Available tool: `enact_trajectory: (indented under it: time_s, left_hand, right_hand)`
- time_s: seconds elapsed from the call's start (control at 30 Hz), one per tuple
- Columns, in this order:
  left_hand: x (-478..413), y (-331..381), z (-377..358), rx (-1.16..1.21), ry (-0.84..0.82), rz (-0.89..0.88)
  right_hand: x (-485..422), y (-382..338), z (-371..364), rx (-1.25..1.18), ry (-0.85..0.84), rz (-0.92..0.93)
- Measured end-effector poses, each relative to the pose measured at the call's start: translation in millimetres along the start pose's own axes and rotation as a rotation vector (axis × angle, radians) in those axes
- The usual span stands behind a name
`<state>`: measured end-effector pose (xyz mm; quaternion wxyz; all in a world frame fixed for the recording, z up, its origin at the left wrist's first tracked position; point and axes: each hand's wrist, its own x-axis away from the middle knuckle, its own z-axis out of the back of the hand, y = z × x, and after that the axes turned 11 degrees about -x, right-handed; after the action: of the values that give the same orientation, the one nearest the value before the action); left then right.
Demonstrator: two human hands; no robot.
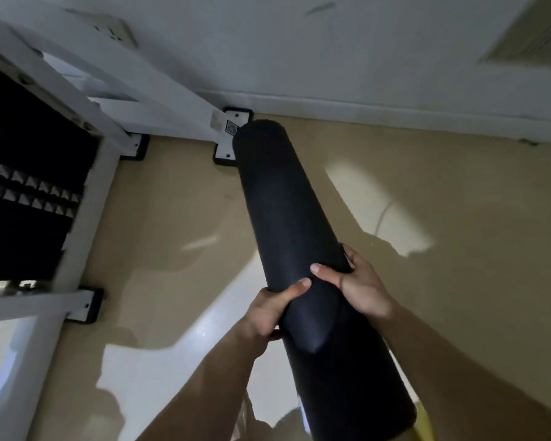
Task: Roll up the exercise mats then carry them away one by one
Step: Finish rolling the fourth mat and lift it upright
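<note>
While both hands clamp it, a rolled black exercise mat [287,224] hangs tilted over a tan floor [458,281].

Rolled into a long, smooth matte cylinder, the mat slants from the lower right of the view up toward a white metal frame [86,100], its far end just beside one of the frame's black-edged foot plates [226,154]; whether they touch cannot be told. On the roll's left flank the left hand [268,313] wraps it, thumb laid over the top and fingers curled beneath out of sight. Opposite, the right hand [360,288] grips the right flank, thumb across the top and almost meeting the other thumb. A loose flap corner of the mat shows just below the thumbs. Glossy light patches streak the floor, and a pale wall [331,52] with a skirting board runs behind.
</note>
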<state>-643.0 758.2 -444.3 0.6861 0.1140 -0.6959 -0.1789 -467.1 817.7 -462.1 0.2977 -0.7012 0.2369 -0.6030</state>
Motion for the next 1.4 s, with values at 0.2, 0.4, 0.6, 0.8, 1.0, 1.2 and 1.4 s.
enact_trajectory:
  time_s: [0.2,0.4,0.6,0.8,1.0,1.2,1.4]
  left_hand:
    - [-76.8,31.7,-82.2,0.305,0.098,-0.012]
    - [-146.4,69.5,-157.3,0.349,0.180,0.009]
    - [-193.0,61.2,-168.2,0.184,0.184,0.069]
    - [-206.2,67.1,-90.7,0.284,0.086,-0.028]
    - [-243.0,123.9,-7.1,0.346,0.336,-0.195]
    - [-281.9,198.5,-12.1,0.425,0.420,-0.239]
    - [-317.3,234.9,-2.9,0.399,0.579,-0.287]
  right_hand:
    - [-26.0,-29.3,48.4,0.764,0.361,0.169]
    - [26.0,51.7,62.6,0.280,0.746,-0.065]
    - [-82.2,64.6,77.8,-1.074,0.607,-0.359]
    - [-108.6,63.0,55.4,-1.172,0.902,-0.290]
    - [-168.9,14.6,93.6,-0.964,0.958,-0.054]
    - [-261.4,-75.0,119.9,-0.750,0.706,0.120]
    - [-317.7,-88.9,116.9,-0.627,0.782,0.189]
